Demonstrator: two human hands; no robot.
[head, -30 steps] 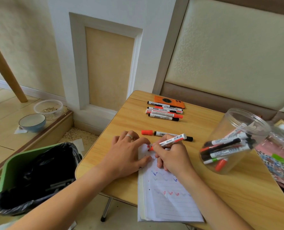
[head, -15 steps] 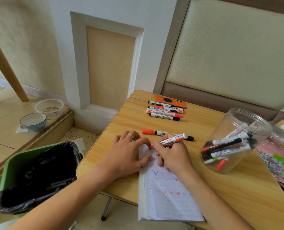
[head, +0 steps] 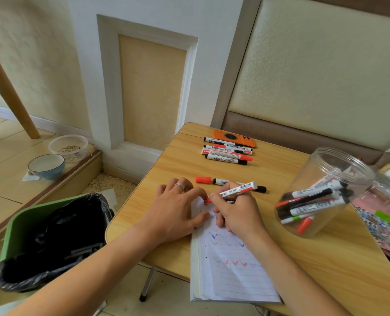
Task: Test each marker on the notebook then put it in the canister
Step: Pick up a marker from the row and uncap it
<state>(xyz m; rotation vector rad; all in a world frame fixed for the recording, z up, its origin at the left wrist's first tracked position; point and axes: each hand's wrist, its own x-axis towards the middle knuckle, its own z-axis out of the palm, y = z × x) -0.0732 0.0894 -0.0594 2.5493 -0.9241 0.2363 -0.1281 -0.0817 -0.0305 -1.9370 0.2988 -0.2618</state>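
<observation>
Tabletop (head: 212, 174): the wooden surface carrying everything we work with.
Notebook (head: 232, 277): open lined page at the near edge, red and blue ticks already on it.
Canister (head: 321, 192): clear jar tilted on its side to our right, several markers inside, mouth facing up and away.
Left hand (head: 178, 210): flat, fingers straight, pressing the top of the page; we should keep it there so the paper cannot slide.
Right hand (head: 237, 210): fingers curled round the red marker (head: 235, 191), tip on the page's top edge; a short light stroke is enough.
Red cap (head: 203, 179): loose just beyond our hands; we judge it goes back on before the canister.
Untested markers (head: 226, 152): a row at the far edge.
</observation>
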